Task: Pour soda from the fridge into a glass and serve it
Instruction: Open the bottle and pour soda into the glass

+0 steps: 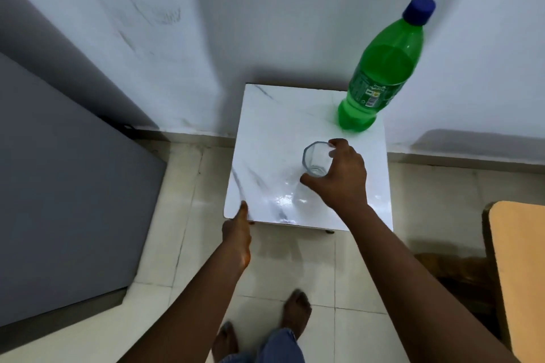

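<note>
A green soda bottle with a blue cap stands upright at the far right corner of a small white marble-patterned table. A clear faceted glass stands near the table's middle, with only a little liquid at its bottom. My right hand wraps around the glass from the right, thumb on the near side and fingers on the far side. My left hand rests at the table's near left corner, one finger touching the edge, holding nothing.
A grey fridge fills the left side, close to the table. A pale wall rises behind the table. A wooden tabletop shows at the right edge. My bare feet stand on the tiled floor below the table.
</note>
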